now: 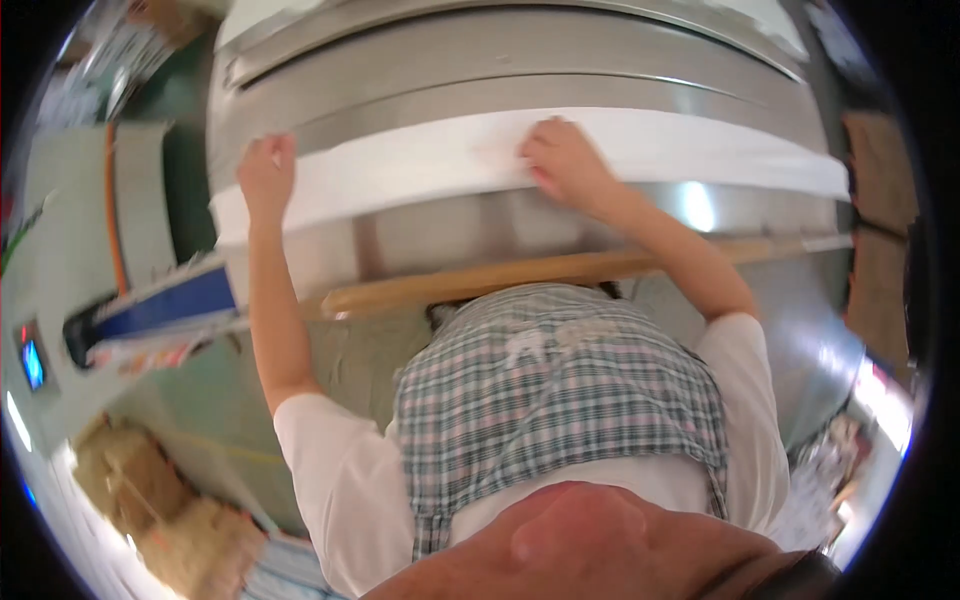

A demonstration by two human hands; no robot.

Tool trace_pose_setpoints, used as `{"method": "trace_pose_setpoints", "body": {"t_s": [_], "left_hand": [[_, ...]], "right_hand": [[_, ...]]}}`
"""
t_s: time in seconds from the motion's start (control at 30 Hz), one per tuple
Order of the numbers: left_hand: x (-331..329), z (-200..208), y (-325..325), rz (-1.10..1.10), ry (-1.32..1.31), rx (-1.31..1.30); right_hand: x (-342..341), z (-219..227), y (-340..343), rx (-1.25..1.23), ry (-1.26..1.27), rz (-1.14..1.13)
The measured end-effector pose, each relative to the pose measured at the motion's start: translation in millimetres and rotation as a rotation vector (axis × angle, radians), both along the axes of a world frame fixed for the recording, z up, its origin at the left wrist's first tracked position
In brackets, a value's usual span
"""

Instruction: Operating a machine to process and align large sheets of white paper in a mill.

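Observation:
A long strip of white cloth (400, 167) lies from left to right across a shiny metal machine bed (440, 232). My left hand (267, 178) is closed at the far edge of the cloth, near its left end, with the fingers bent and the thumb against them. Over the middle of the strip, my right hand (570, 165) is closed, its fingers curled inward and pointing left. Some motion blur softens it, and whatever lies inside the fingers is hidden. The two hands are well apart.
A wooden bar (490, 281) runs along the machine's near edge, just before my checked apron (560, 390). Beyond the cloth are metal rails (500, 60). A blue and white panel (165, 305) is at left. Brown sacks (135, 480) sit on the floor at lower left.

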State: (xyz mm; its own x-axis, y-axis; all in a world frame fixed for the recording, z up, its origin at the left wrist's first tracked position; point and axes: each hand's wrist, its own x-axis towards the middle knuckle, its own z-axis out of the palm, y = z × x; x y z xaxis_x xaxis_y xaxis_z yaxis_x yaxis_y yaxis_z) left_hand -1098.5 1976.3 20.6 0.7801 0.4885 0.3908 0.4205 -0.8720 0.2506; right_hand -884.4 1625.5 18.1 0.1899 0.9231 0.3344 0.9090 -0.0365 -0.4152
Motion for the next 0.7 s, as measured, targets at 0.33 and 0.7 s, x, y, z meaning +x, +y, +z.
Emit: {"method": "trace_pose_setpoints", "body": {"t_s": [0.33,0.7], "left_hand": [[19,-75,-77,0.057,0.194,-0.146],[-62,-28,-69,0.712,0.625,-0.064]], "right_hand": [[46,0,-64,-0.217,-0.105,-0.248],[233,-9,-253,-0.208,-0.293,-0.595]]}}
